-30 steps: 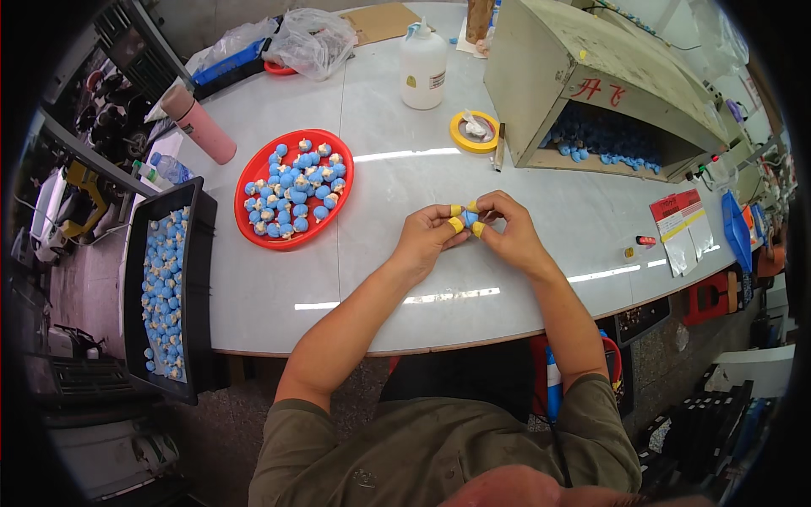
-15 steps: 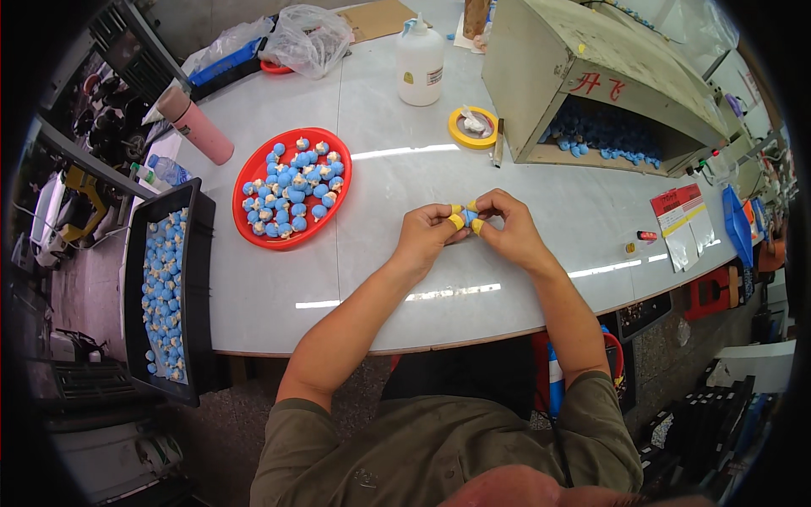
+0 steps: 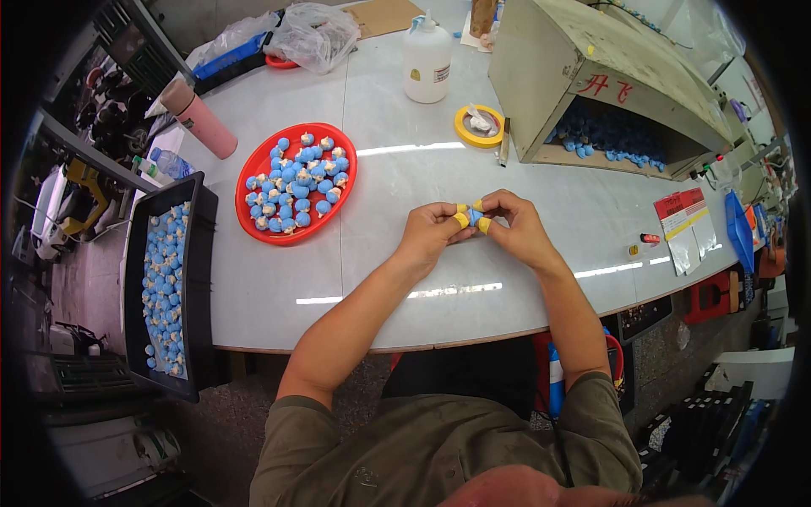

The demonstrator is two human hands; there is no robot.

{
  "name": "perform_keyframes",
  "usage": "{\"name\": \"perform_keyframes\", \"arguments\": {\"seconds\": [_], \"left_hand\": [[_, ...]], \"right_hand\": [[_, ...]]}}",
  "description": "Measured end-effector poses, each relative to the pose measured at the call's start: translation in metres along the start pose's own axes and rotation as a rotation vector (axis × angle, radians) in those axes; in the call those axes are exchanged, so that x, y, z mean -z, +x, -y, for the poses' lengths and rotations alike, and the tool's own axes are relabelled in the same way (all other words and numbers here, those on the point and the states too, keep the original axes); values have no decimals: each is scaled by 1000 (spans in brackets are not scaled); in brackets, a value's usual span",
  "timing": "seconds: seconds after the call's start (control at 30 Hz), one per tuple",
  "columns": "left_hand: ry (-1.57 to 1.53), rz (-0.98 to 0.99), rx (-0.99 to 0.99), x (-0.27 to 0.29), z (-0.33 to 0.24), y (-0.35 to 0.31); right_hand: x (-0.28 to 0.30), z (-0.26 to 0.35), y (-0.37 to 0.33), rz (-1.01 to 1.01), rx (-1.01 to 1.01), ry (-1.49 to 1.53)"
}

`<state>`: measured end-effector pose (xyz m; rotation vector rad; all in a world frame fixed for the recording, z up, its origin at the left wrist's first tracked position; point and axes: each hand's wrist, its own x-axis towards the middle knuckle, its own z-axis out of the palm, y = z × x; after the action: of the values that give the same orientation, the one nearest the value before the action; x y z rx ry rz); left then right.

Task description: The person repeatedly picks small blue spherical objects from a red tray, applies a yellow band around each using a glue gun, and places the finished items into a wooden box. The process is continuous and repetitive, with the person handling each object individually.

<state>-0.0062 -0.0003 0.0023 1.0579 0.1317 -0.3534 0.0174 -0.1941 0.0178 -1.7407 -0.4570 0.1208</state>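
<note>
The grey table [image 3: 287, 279] has a box [image 3: 536, 93] at its far right, a black tray [image 3: 200, 279] beside its left end and a red plate [image 3: 294, 240] left of centre; right of it, the left hand [image 3: 429, 230] and right hand [image 3: 519, 232] meet, yellow-wrapped fingertips [image 3: 461, 220] pinched closed on a small blue piece [image 3: 474, 217] between them

Between the left grip [image 3: 429, 230] and the right grip [image 3: 521, 235], the small blue piece [image 3: 474, 217] looked smooth and matt. Beneath both, the counter [image 3: 405, 179] was smooth and glossy, streaked with reflected light. To the left of the grips, the red tray [image 3: 291, 239] was shiny plastic, and farther out the bin [image 3: 196, 287] was duller black plastic. Ahead, the bottle [image 3: 426, 68] was smooth, translucent plastic and the bag [image 3: 314, 38] thin, crumpled, glossy film. Ahead and right, the cabinet [image 3: 532, 84] looked matt and scuffed.
</note>
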Motion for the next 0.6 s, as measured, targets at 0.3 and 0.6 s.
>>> {"name": "perform_keyframes", "arguments": {"seconds": [0.3,0.6], "left_hand": [[30,13,-36,1,3,-1],[53,20,64,-5,-7,-4]], "right_hand": [[-3,1,-2,-13,41,-69],[-4,0,-1,-10,-184,-19]]}}
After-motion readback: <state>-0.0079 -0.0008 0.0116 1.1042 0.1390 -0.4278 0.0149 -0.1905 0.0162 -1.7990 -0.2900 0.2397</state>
